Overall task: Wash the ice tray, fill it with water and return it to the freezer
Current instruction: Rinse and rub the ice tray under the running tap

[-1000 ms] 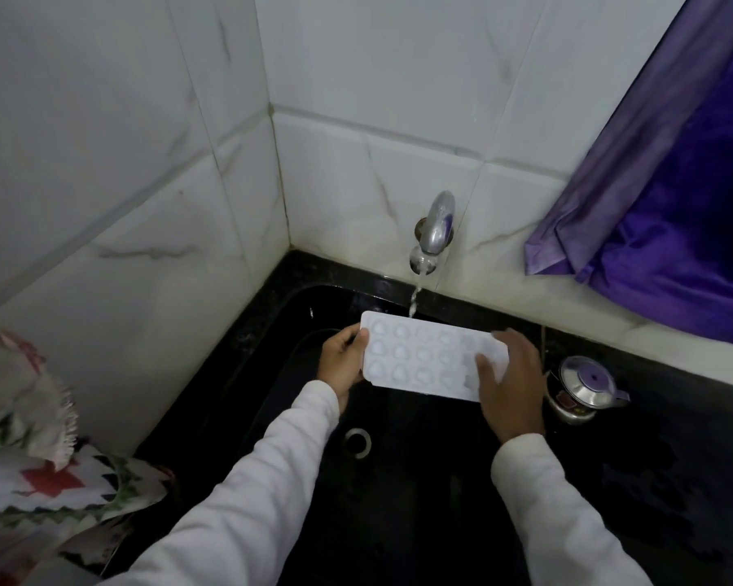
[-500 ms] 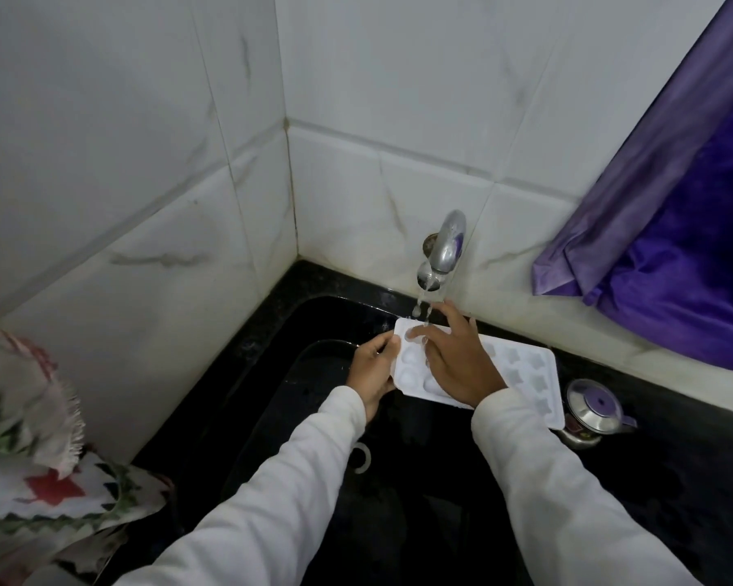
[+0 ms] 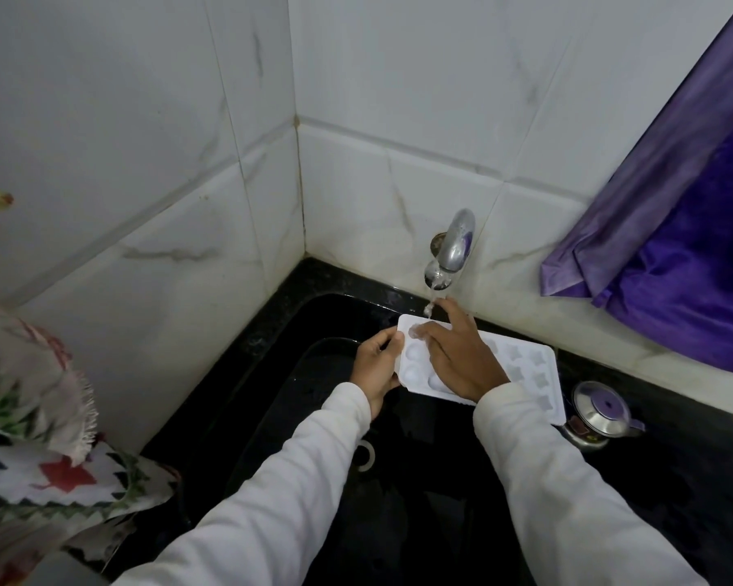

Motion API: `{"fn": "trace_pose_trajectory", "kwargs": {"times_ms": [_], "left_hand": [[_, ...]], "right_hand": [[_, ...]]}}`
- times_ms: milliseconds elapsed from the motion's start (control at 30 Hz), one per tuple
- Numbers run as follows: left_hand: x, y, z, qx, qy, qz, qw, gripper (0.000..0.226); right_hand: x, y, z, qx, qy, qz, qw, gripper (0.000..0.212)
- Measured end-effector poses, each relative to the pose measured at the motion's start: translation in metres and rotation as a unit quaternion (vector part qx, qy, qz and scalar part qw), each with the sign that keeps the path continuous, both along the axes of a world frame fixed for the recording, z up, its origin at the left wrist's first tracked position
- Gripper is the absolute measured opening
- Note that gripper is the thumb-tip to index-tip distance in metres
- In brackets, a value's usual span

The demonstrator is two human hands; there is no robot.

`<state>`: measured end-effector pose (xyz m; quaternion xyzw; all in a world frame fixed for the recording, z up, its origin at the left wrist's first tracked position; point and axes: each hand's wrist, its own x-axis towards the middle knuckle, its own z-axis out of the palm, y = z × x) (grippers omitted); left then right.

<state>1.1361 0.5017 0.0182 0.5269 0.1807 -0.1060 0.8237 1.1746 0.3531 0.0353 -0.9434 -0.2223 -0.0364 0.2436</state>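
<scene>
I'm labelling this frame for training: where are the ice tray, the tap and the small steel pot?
ice tray (image 3: 530, 367), head view, its uncovered right half.
tap (image 3: 455, 243), head view, the shiny spout body.
steel pot (image 3: 589, 410), head view, its lid.

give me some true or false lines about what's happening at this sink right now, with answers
1. The tap is running onto one end of the ice tray. True.
2. The right hand hangs clear of the tray. False: its fingers lie spread on the tray's top face.
3. The left hand grips the tray's short edge. True.
4. The small steel pot stands left of the sink. False: it stands to the right, beside the tray's other end.
5. The tray is held above the black sink. True.
</scene>
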Motion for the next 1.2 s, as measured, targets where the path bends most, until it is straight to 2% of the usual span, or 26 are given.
{"fn": "trace_pose_trajectory", "kwargs": {"times_ms": [267,367,533,633,767,933,1200], "left_hand": [[0.005,0.003,0.0,0.009,-0.008,0.009,1.0,0.026],[0.005,0.002,0.002,0.011,-0.018,0.012,1.0,0.025],[0.006,0.003,0.0,0.014,-0.014,0.015,1.0,0.025],[0.007,0.001,-0.001,0.013,-0.009,0.019,1.0,0.025],[0.014,-0.001,0.001,-0.003,-0.001,0.031,1.0,0.025],[0.022,-0.003,0.006,-0.01,-0.001,0.039,0.999,0.021],[0.024,-0.006,0.011,-0.011,-0.005,0.025,1.0,0.019]], "right_hand": [[0.004,0.003,0.003,-0.019,-0.056,0.032,0.998,0.028],[0.005,0.006,0.002,-0.019,-0.023,-0.005,1.0,0.029],[0.006,0.002,-0.003,-0.004,-0.016,0.024,1.0,0.029],[0.001,0.002,0.0,0.026,0.007,-0.003,1.0,0.034],[-0.005,-0.001,0.001,0.068,-0.002,-0.032,0.997,0.023],[-0.008,-0.003,-0.003,0.093,0.004,-0.018,0.995,0.021],[-0.006,0.0,-0.001,-0.035,-0.048,0.011,0.998,0.025]]}}
